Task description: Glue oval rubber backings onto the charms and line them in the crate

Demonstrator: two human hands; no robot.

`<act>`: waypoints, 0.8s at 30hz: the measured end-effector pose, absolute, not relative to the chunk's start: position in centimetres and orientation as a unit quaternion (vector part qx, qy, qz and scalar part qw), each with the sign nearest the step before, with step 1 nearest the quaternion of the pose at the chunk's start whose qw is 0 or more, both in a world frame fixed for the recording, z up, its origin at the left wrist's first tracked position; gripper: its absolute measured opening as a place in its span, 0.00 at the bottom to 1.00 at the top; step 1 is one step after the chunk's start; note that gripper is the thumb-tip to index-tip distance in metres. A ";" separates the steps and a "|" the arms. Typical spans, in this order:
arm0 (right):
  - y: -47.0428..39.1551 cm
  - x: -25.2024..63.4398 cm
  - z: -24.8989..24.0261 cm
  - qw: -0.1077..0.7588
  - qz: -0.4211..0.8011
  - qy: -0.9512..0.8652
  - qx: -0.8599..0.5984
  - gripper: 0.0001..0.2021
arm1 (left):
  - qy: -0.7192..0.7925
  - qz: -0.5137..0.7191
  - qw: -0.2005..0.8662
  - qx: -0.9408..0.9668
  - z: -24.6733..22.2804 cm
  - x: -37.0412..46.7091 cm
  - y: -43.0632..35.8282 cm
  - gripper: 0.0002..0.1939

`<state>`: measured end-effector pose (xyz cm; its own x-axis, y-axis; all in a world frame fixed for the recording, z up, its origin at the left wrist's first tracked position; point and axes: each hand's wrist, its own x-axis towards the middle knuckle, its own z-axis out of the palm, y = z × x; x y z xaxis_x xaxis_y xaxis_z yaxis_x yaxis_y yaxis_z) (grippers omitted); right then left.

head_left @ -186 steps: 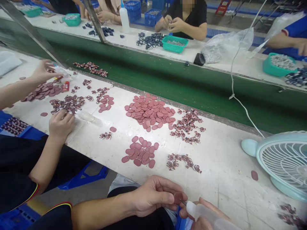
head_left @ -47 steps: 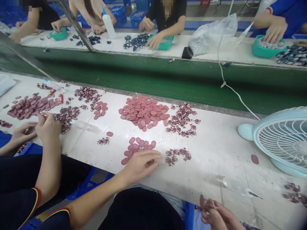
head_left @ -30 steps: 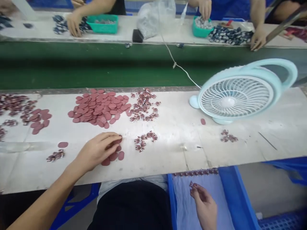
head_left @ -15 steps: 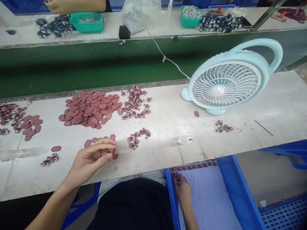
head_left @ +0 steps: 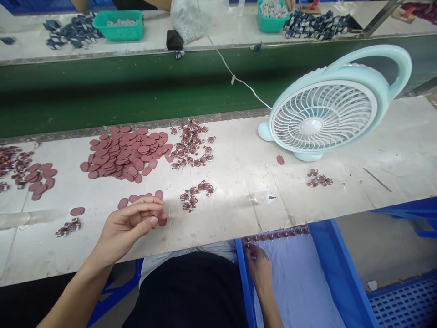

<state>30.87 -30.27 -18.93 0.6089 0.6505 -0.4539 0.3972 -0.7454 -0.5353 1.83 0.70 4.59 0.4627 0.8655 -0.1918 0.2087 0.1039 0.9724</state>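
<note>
My left hand [head_left: 124, 228] hovers over the near edge of the white table, thumb and fingers curled together. Something reddish shows at its fingertips; whether it is held or lies behind cannot be made out. Beside those fingertips are several flat reddish oval pieces [head_left: 123, 203]. To their right lies a small cluster of reddish-brown pieces with whitish bits [head_left: 189, 200]. My right hand [head_left: 258, 266] is down inside a blue crate [head_left: 351, 273], fingers pinched on a small reddish-brown piece at the left end of a row of similar pieces [head_left: 278, 234] on pale cloth [head_left: 297, 278].
A large heap of oval pieces [head_left: 126, 152] lies farther back, beside more reddish-brown pieces [head_left: 191, 141]. A light-blue fan [head_left: 310, 126] stands at the right, its white cord [head_left: 251, 93] crossing the green gap. Green baskets [head_left: 118, 31] and dark pieces [head_left: 317, 26] occupy the opposite table.
The view has shifted slightly. Both my hands keep nearly the same places and poses. Across the gap, a person's arm at the upper left has moved.
</note>
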 end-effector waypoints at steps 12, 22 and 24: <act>-30.7 29.3 -17.5 0.199 0.423 -0.254 -0.847 0.17 | 0.489 0.281 0.593 0.575 5.5 2.6 0.4 0.06; -30.4 29.1 -17.5 0.211 0.448 -0.237 -0.836 0.16 | 0.512 0.311 0.599 0.531 5.2 2.9 0.4 0.08; -30.4 29.0 -17.4 0.217 0.452 -0.232 -0.833 0.15 | 0.519 0.318 0.601 0.517 5.3 3.0 0.3 0.10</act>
<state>29.01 -30.41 -17.42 0.4828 0.5832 -0.6532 0.1902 -0.7980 -0.5719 3.04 0.32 5.26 0.2579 0.9201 -0.2948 0.1549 0.2618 0.9526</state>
